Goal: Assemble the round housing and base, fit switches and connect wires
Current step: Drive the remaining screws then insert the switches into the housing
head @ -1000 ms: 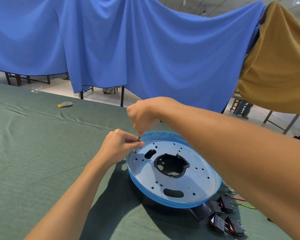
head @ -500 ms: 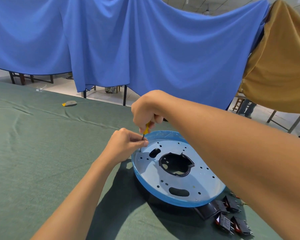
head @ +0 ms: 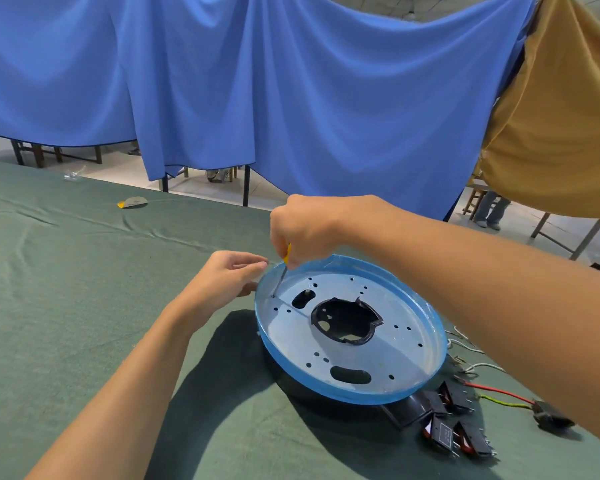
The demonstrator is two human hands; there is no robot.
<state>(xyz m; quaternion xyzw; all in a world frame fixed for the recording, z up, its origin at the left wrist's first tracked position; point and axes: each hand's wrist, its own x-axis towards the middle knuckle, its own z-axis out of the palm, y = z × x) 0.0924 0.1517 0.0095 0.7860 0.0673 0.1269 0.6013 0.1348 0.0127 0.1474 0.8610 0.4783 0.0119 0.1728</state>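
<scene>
Nearest, at the lower right of the green cloth (head: 66, 289), lie several black switches (head: 454, 434) with red and green wires (head: 492, 389) beside them. Just behind them sits the round plate (head: 395, 344), blue-rimmed, dotted with holes, with a black ring (head: 368, 337) at its centre opening. The left hand (head: 227, 282) rests at the plate's left rim, fingers loosely extended and holding nothing. The right hand (head: 305, 230) grips a yellow-handled screwdriver (head: 286, 252), its tip on the plate near that rim. Beyond hang a blue curtain (head: 291, 98) and a tan curtain (head: 561, 133).
</scene>
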